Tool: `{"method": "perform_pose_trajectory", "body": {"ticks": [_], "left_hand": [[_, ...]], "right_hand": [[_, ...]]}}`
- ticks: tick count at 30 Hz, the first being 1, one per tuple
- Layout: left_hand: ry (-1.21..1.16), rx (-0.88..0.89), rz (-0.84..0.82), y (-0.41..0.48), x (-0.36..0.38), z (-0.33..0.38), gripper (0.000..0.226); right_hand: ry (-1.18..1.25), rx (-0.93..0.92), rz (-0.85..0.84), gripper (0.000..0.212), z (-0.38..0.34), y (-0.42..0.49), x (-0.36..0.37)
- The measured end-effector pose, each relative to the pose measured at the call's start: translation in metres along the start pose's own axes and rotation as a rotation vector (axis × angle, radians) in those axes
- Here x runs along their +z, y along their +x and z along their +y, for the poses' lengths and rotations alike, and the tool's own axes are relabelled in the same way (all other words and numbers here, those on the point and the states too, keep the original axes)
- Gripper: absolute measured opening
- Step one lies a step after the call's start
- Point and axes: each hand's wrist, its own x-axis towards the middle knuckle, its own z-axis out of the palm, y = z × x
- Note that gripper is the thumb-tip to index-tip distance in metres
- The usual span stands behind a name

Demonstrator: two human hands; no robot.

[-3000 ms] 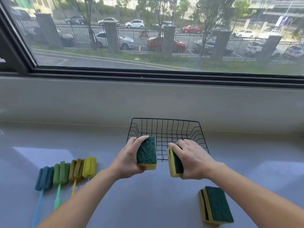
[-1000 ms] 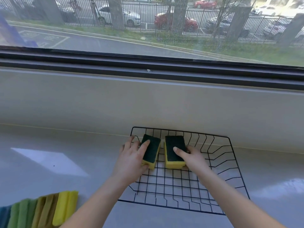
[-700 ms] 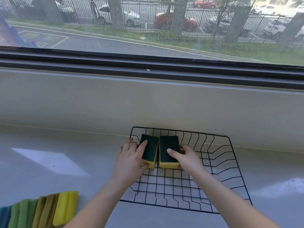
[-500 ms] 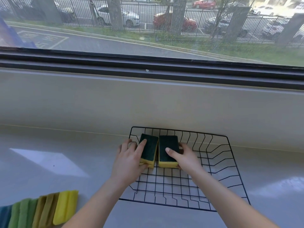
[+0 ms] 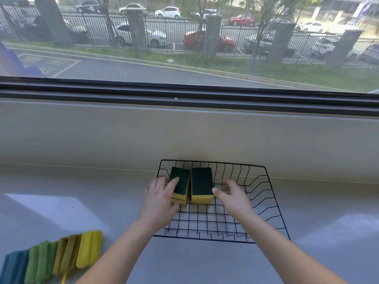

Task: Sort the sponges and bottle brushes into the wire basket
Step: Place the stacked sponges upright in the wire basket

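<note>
A black wire basket [image 5: 272,203] stands on the grey counter against the wall under the window. Two sponges with dark green tops and yellow bases lie side by side in its far left corner. My left hand [image 5: 159,199] still grips the left sponge [image 5: 180,182], thumb on its green top. The right sponge [image 5: 201,181] lies flat by itself. My right hand [image 5: 232,196] hovers just right of it with fingers loosely spread, holding nothing. Several bottle brush heads [image 5: 55,257], blue, green, olive and yellow, lie in a row at the lower left.
The grey counter [image 5: 61,201] runs wide to both sides of the basket. A low grey wall [image 5: 184,136] and a dark window frame rise directly behind the basket. The basket's right half holds nothing.
Both sponges went from above the counter into the basket's far left corner. In the last half second my right hand let go of the right sponge and drew slightly right.
</note>
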Motion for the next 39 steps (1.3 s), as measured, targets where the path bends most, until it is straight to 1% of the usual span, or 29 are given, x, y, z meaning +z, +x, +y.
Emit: {"method": "perform_pose_trajectory", "body": {"ticks": [4,7,10,15,19,22,27,30,34,36,39], "left_hand": [[0.001,0.013,0.000,-0.021,-0.013,0.015,0.066],[-0.014,0.044,0.007,-0.045,-0.019,0.029,0.063],[-0.034,0.078,0.015,-0.071,-0.018,0.045,0.061],[-0.080,0.150,0.013,-0.106,-0.013,0.078,0.059],[-0.106,0.205,0.000,-0.126,-0.010,0.105,0.057],[-0.143,0.227,-0.049,-0.142,-0.002,0.122,0.057],[-0.226,0.230,-0.222,-0.166,0.025,0.150,0.056],[-0.285,0.172,-0.321,-0.177,0.042,0.167,0.055],[-0.438,0.013,-0.448,-0.190,0.061,0.189,0.054],[-0.541,-0.101,-0.520,-0.194,0.067,0.202,0.058],[-0.803,-0.342,-0.660,-0.197,0.071,0.216,0.072]], "right_hand": [[-0.012,-0.052,0.020,0.054,0.001,-0.035,-0.021],[0.024,-0.067,0.039,0.043,0.008,-0.066,-0.037],[0.026,-0.108,0.087,0.034,0.017,-0.096,-0.052],[-0.013,-0.114,0.124,0.028,0.037,-0.142,-0.069],[-0.056,-0.128,0.161,0.029,0.055,-0.171,-0.080],[-0.095,-0.104,0.220,0.028,0.072,-0.192,-0.092],[-0.114,0.016,0.296,0.030,0.110,-0.224,-0.115],[-0.089,0.134,0.245,0.040,0.135,-0.233,-0.122],[-0.038,0.277,0.137,0.062,0.160,-0.239,-0.114],[-0.012,0.326,0.088,0.071,0.168,-0.242,-0.108],[-0.008,0.387,0.029,0.078,0.177,-0.242,-0.100]]}}
